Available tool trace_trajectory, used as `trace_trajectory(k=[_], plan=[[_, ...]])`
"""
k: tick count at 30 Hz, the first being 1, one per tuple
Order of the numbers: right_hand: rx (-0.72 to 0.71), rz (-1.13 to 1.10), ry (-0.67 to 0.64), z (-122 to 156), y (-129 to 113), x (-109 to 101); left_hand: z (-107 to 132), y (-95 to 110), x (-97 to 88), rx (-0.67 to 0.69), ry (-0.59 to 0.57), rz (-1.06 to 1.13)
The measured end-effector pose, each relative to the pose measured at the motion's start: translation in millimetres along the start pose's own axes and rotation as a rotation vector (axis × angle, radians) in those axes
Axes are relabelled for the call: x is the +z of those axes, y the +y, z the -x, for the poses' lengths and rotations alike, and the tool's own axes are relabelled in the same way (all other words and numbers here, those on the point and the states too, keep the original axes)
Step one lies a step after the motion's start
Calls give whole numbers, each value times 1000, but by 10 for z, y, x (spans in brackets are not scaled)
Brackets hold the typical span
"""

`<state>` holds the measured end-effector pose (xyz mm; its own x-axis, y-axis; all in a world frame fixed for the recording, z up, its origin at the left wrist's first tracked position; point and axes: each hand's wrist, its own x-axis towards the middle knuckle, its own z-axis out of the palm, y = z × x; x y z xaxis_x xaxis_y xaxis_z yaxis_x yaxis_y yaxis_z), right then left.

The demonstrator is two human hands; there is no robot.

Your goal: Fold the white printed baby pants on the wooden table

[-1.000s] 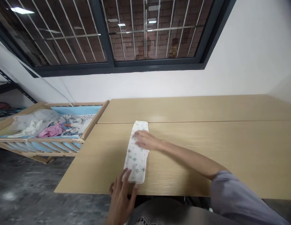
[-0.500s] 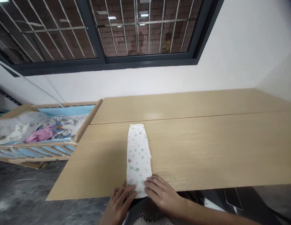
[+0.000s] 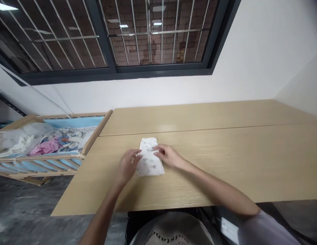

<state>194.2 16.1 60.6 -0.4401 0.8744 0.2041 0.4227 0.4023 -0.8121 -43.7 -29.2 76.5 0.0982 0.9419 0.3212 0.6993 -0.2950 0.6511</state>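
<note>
A white pair of baby pants [image 3: 149,166] with a small print lies folded over on itself on the wooden table [image 3: 214,163]. Its plainer inner side faces up on the near part, while the printed side shows at the far end. My left hand [image 3: 128,166] pinches the left end of the turned-over edge between thumb and fingers. On the opposite side, my right hand [image 3: 169,155] grips the right end of that same edge. Both hands rest low over the cloth, and their fingertips partly cover its edges.
Left of the table stands a wooden crib [image 3: 97,132] with a blue lining, holding a pink cloth [image 3: 47,146] and other crumpled fabrics. A barred window [image 3: 158,69] is set in the white wall behind. A seam runs along the tabletop.
Both hands have moved from the table's front edge towards its middle, carrying the near end of the pants up and over. The pants now look much shorter.
</note>
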Motion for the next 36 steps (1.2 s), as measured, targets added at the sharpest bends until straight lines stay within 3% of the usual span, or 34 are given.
trace_trajectory(k=[3,6,9,12,15,18,20,24,27,30,33,36], plan=[[103,14,29,-497,281,21,-497,-175,136,-27,-13,-29],[180,85,43,-844,470,45,-848,-353,328,-58,-32,-71],[222,148,69,-1037,587,77,-1085,-440,490,-88,-41,-133],[249,205,63,-1109,652,105,-1168,-391,573,-107,-33,-218],[239,265,71,-1081,638,104,-970,-211,600,-109,22,-323],[151,334,108,-950,521,92,-451,12,664,-84,72,-410],[-51,392,28,-815,403,115,-22,118,757,-43,82,-522],[-514,436,-328,-544,204,301,623,154,954,14,69,-727],[-637,409,-495,-458,216,507,791,97,1005,14,2,-754],[-620,427,-578,-512,395,656,812,43,991,17,-27,-753],[-547,479,-599,-685,632,669,811,7,978,19,-19,-746],[-469,538,-558,-922,807,556,821,-26,986,21,-21,-750]])
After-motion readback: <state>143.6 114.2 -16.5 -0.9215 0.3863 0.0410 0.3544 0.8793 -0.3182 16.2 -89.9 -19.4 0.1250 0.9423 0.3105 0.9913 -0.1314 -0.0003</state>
